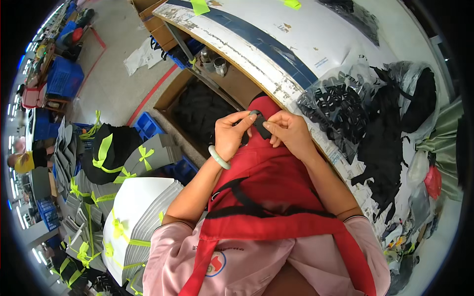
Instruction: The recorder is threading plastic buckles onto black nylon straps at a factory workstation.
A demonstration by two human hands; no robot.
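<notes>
While both pinch it, the black strap piece [260, 126] sits between left hand [231, 134] and right hand [291, 130].

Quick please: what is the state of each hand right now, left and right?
Left hand: closed, pinching the top end of a small black strap piece.
Right hand: closed, pinching the same black strap piece from the other side.

A clear plastic bag [340, 106] full of small black parts lies on the white worktable, right of the person's hands. Just beyond it, a second bag [417, 91] of clear film holds black material. A small white label with blue print [321, 62] sits on the tabletop above the first bag. Under the table stands an open brown cardboard box [197, 106] of dark pieces. Blue plastic crates [64, 79] stand on the floor far left.
</notes>
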